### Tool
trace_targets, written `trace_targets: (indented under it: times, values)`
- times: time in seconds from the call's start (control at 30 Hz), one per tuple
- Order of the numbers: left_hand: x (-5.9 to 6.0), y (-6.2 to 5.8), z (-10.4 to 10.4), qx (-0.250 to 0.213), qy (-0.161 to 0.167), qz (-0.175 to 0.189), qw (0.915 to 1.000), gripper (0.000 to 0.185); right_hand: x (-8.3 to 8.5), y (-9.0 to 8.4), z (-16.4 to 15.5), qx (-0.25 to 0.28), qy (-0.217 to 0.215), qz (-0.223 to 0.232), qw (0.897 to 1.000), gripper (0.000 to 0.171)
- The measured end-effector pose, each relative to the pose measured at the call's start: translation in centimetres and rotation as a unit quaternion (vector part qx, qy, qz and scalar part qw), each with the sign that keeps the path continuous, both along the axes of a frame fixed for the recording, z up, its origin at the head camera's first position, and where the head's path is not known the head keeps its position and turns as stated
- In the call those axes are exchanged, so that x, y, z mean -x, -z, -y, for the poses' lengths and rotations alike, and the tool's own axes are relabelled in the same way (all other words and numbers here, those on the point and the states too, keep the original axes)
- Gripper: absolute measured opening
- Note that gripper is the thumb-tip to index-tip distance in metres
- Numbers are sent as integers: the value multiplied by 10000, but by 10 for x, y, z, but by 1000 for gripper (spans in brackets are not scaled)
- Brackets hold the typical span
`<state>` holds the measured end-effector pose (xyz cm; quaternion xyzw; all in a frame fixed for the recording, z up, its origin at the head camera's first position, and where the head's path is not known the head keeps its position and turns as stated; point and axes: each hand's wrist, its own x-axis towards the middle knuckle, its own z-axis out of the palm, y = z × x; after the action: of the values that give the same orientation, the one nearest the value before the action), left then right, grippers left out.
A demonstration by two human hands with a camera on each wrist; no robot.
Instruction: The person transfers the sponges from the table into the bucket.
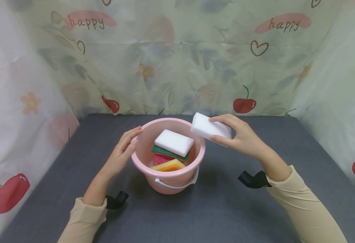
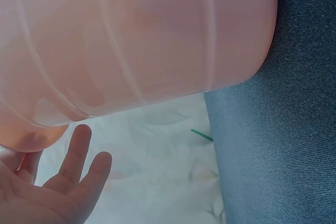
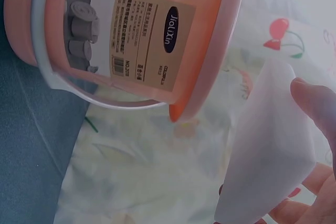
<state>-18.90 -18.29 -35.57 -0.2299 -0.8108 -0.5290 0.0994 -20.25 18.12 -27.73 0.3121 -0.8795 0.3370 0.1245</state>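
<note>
My right hand (image 1: pixel 241 136) pinches a white sponge block (image 1: pixel 209 126) between thumb and fingers, raised at the right rim of a pink bucket (image 1: pixel 168 184). The right wrist view shows this white block (image 3: pixel 268 150) beside the bucket's rim (image 3: pixel 223 45). My left hand (image 1: pixel 121 153) is at the bucket's left rim, fingertips against it and fingers fairly straight. Inside the bucket, a second white sponge (image 1: pixel 174 141) lies on top of a green scouring pad (image 1: pixel 168 152). Below show a pink-red sponge (image 1: pixel 162 158) and a yellow-orange sponge (image 1: pixel 169 165); their lower parts are hidden.
A white handle (image 1: pixel 177 186) hangs down the bucket's front. The bucket stands on a dark grey tabletop (image 1: pixel 226 209). Patterned cloth (image 1: pixel 180 77) with cherries, hearts and flowers hangs behind and on both sides. Black straps (image 1: pixel 254 179) show at the cuffs.
</note>
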Motion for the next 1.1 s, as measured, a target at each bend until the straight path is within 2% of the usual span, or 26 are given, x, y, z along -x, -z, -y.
trace_targets:
  times: [0.33,0.77,1.1]
  values:
    - [0,0,0,-15,14,1,10000,40,-1,-2,7,-74,-92,161,9998,43]
    - [1,0,0,-85,6,6,10000,39,-1,0,19,39,-412,6,9991,43]
    - [1,0,0,-67,18,7,10000,39,-3,-2,29,24,-575,161,9982,43]
